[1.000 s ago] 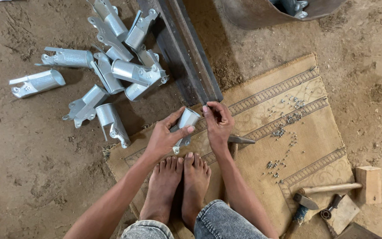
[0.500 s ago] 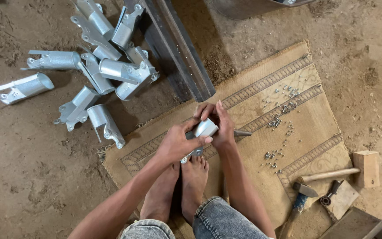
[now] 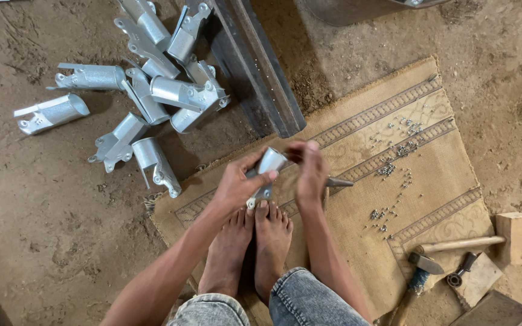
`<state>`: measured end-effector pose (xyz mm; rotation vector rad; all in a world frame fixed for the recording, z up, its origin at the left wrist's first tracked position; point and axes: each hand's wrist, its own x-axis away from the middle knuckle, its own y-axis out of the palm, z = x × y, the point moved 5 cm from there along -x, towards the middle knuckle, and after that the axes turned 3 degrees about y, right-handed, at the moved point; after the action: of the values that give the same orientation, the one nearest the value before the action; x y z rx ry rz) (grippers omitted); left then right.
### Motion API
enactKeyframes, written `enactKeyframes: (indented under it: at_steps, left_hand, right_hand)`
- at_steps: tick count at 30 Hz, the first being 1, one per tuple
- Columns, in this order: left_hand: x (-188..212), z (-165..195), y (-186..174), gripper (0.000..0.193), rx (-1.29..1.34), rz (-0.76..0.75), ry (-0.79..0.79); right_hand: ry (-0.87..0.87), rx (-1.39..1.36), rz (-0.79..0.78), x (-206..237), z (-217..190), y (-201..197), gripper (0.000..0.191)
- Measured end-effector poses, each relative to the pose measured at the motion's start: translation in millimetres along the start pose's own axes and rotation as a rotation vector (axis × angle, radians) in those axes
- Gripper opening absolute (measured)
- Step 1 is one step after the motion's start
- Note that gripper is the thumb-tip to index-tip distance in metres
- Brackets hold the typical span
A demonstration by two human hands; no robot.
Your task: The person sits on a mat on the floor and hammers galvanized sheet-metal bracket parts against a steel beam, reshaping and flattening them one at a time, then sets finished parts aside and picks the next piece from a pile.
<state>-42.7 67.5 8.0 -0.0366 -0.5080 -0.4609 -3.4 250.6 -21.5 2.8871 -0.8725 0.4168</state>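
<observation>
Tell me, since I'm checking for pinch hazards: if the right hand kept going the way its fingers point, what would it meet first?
The right hand points up the picture, fingertips at the top of the metal bracket held by the left hand. Past that, it would probably meet the dark steel beam, though depth is unclear.

Left hand (image 3: 237, 184), right hand (image 3: 311, 172): fingers curled.

Pale, dull-sheened sheet-metal bracket (image 3: 266, 172) held at frame centre; similar galvanised brackets (image 3: 146, 90) piled upper left. Woven, coarse tan mat (image 3: 430, 175). Rough, matt dirt floor (image 3: 43, 211). Raw wooden block (image 3: 513, 237), wooden-handled hammer (image 3: 448, 250), lower right.
</observation>
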Motion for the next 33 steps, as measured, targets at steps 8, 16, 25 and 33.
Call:
enactKeyframes:
  at_steps: [8,16,25,33]
  left_hand:
    - [-25,12,7,0.077,0.096,0.044,0.204]
    - [16,7,-84,0.077,0.214,0.328,-0.104]
    - [19,-3,-72,0.08,0.167,0.287,-0.132]
    - [-6,7,-37,0.077,0.075,0.141,0.041]
  right_hand:
    - [-0.305,0.825,0.265,94,13,-91,0.025]
    - [-0.612,0.947,-0.073,59,-12,-27,0.014]
    - [-0.616,1.173,-0.107,25,-17,43,0.005]
    - [-0.203,0.103,-0.1,12,-16,21,0.008]
